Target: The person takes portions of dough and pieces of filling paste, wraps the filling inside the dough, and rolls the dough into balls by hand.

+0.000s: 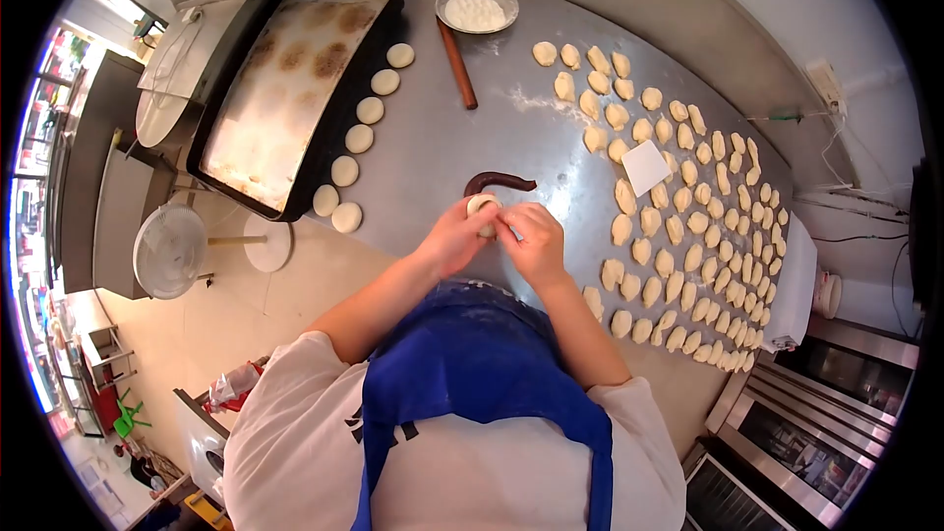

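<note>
Got dough (483,204) up over near edge of table (418,152), clamped in left hand (454,239). Pinching it with right hand (538,244), fingertips together. Just beyond both hands: dark strip (503,178), curved, on table. Farther out from left hand: rounds (370,110) beside pan (265,103). Well beyond hands: pin (457,66) touching bowl (510,6) of flour (474,12). Out past right hand: rows of shaped pieces (689,174), white card (646,168) among them.
</note>
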A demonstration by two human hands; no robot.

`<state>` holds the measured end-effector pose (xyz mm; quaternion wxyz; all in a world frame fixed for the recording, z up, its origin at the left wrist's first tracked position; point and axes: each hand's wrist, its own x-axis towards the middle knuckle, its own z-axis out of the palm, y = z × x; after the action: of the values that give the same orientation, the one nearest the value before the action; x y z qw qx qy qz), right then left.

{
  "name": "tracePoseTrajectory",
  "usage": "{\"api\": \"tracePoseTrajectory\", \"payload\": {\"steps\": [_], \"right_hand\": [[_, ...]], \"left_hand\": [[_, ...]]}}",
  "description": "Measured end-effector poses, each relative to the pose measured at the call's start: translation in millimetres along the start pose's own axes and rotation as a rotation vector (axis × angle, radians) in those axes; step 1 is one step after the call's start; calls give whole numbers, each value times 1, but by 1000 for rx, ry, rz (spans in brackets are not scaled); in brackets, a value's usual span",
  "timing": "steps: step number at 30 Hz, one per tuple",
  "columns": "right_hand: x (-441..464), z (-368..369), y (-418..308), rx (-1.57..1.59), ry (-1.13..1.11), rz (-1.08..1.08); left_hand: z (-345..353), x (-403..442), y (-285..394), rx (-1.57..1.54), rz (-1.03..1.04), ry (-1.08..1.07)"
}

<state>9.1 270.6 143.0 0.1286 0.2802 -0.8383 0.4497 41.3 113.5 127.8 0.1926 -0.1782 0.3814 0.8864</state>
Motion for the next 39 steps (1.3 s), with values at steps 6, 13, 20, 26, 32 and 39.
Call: {"api": "tracePoseTrajectory", "payload": {"steps": [6, 13, 20, 26, 32, 39], "right_hand": [[-18, 17, 27, 539, -115, 738], [-28, 49, 136, -356, -5, 62], [0, 26, 41, 124, -267, 326], [-12, 19, 31, 520, -354, 698], [-6, 4, 28, 1489, 358, 1292], [-4, 9, 18, 1301, 127, 1160]], "left_hand": [[-31, -9, -24, -55, -141, 115], [-44, -19, -23, -60, -148, 230], [-35, -11, -13, -264, -122, 194], [-33, 1, -20, -220, -174, 111], [-31, -2, 1, -245, -193, 101], [-17, -5, 2, -49, -261, 104]]}}
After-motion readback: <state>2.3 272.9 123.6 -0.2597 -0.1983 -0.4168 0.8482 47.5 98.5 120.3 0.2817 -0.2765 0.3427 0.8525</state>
